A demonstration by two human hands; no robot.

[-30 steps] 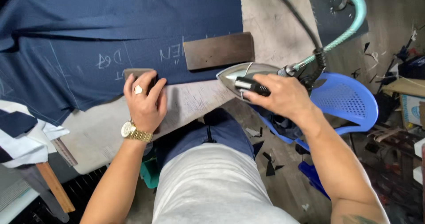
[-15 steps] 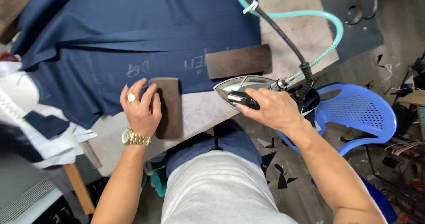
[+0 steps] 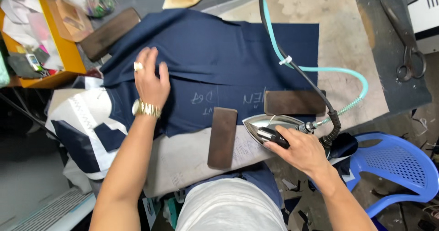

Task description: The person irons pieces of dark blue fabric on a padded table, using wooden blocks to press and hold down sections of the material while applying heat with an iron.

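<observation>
Nearest to us, our right hand (image 3: pixel 302 151) is wrapped around the black handle of the iron (image 3: pixel 274 126), which sits at the near edge of the padded table (image 3: pixel 192 158), its pointed silver nose toward our left. A black cord (image 3: pixel 297 71) and a teal hose (image 3: pixel 352 78) run from the back of the iron up across the table. Just left of the iron, a dark wooden block (image 3: pixel 222 137) lies lengthwise, half on the bare padding and half on the edge of the navy cloth (image 3: pixel 228 53); a second wooden block (image 3: pixel 294 102) lies crosswise just beyond the iron, on the cloth's near edge. Farther out, our left hand (image 3: pixel 151 78), with a ring and a gold watch (image 3: pixel 146 108), rests flat and open on the navy cloth, fingers spread, gripping nothing as far as we can tell. Chalk marks show on the cloth between that hand and the blocks. Beyond, scissors (image 3: pixel 407 39) lie at the far right, and a third block (image 3: pixel 109 32) at the far left.
</observation>
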